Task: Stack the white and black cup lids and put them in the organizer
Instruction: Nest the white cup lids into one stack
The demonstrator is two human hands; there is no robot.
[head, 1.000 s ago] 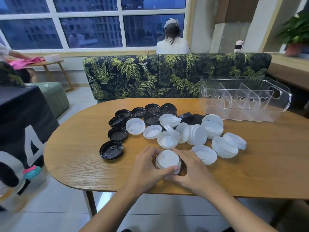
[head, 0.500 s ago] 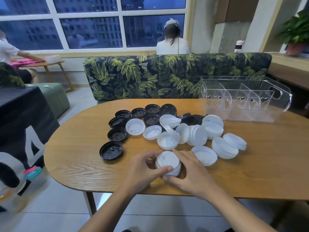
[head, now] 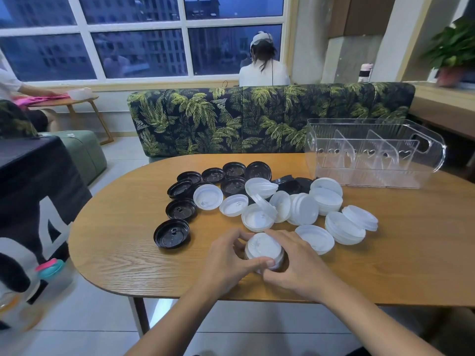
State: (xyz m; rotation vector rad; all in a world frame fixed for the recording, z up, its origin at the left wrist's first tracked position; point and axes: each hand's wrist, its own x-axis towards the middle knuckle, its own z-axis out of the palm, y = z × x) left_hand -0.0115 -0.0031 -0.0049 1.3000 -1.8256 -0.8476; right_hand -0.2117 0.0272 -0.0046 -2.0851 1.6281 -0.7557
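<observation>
over the last second your hands have barely travelled: the small stack of white lids [head: 263,246] sits in the same spot near the table [head: 115,247] edge closest to you. what has changed is the hold. your left hand [head: 226,263] has closed in, its thumb now lying across the stack's 6 o'clock side, where it meets your right hand's thumb. that reads as squaring the lids up, so the stack looks close to ready for carrying. nothing has gone into the organizer [head: 372,155] yet; it stands clear and unfilled at about 1 o'clock from the stack, well apart.

your left hand cups the stack from 9 o'clock, fingers arched over its far-left rim. your right hand [head: 300,263] wraps it from 3 o'clock, fingers curled over the far-right rim. both hands are clamped on it together, thumbs touching at the front, and the stack's base appears to be on the wood.

the loose white lids [head: 305,209] lie heaped from 12 to 2 o'clock, just beyond your fingers. the black lids [head: 181,209] spread at 10 to 11 o'clock, unstacked, so most of the job is still ahead.
</observation>
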